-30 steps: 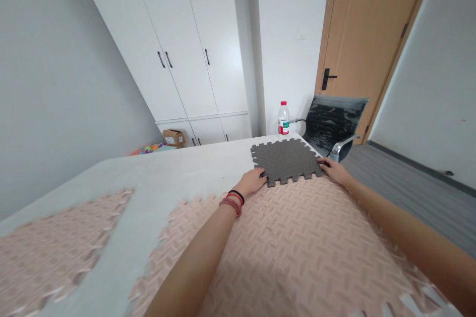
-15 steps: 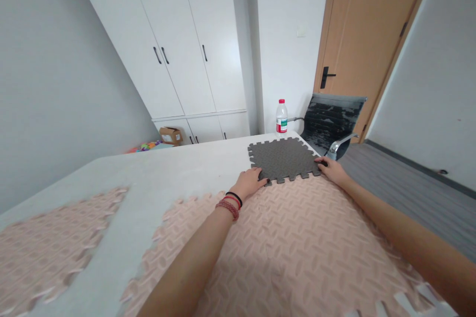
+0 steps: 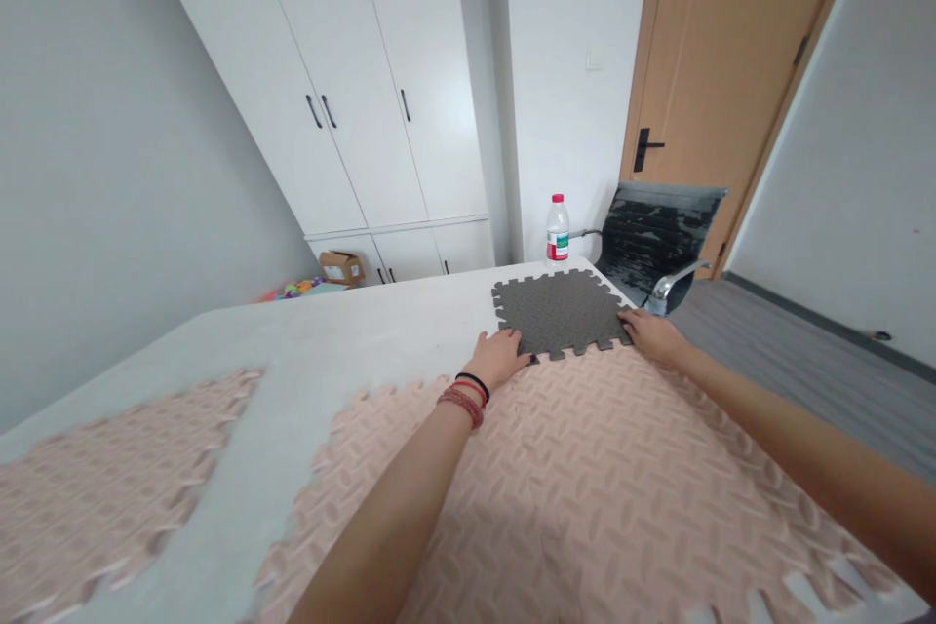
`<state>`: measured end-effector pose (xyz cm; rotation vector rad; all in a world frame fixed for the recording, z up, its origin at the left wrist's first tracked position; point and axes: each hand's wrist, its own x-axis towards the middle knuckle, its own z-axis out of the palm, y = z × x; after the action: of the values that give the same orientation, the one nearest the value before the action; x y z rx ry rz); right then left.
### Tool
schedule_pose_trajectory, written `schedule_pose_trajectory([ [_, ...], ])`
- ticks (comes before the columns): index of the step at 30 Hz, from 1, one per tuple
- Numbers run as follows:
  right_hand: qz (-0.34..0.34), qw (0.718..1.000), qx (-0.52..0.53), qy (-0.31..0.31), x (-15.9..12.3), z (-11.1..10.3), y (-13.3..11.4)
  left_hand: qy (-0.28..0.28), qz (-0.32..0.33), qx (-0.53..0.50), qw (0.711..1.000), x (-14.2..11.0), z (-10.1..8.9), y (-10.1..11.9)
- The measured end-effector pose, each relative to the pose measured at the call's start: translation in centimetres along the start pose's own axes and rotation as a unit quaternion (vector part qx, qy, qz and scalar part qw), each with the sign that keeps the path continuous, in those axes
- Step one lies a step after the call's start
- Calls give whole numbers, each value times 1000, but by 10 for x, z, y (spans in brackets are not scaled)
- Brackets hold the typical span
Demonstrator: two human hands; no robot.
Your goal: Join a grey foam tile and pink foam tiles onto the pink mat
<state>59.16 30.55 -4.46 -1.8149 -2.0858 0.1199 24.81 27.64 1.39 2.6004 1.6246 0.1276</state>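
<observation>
A dark grey foam puzzle mat tile (image 3: 560, 310) lies at the far right corner of the white table (image 3: 351, 331), meeting the far edge of a large pink foam mat (image 3: 570, 468). My left hand (image 3: 499, 357) rests flat at the grey tile's near left corner, fingers stretched out on its edge. My right hand (image 3: 653, 333) lies at the tile's near right corner, fingers pressed on the toothed edge. Red and black bands circle my left wrist.
Another pink mat piece (image 3: 95, 478) lies at the left of the table. A water bottle (image 3: 557, 230) stands at the far table edge. A black office chair (image 3: 654, 249), a wooden door (image 3: 723, 88), a white wardrobe (image 3: 366, 88) and a cardboard box (image 3: 341, 267) stand beyond.
The view shifted slightly. Both hands stay at the grey tile's near corners, and the tile sits a little closer against the pink mat's edge.
</observation>
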Motion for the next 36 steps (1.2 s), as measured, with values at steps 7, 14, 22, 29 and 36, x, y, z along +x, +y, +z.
schedule_pose_trajectory([
  [7, -22, 999, -7, -24, -8, 0, 7, -17, -108, 34, 993, 21, -4, 46],
  [14, -8, 997, -53, -61, -4, -6, 2, -23, -183, 71, 980, 30, 0, 70],
  [22, 32, 993, -82, -80, 2, -2, -20, -33, -192, 68, 979, 25, 2, 69],
  [29, 66, 989, -106, -79, 5, 2, -34, -42, -187, 50, 980, 41, 0, 71],
  [36, 38, 993, -93, -69, 1, 4, -22, -41, -230, 69, 970, 61, 13, 91],
])
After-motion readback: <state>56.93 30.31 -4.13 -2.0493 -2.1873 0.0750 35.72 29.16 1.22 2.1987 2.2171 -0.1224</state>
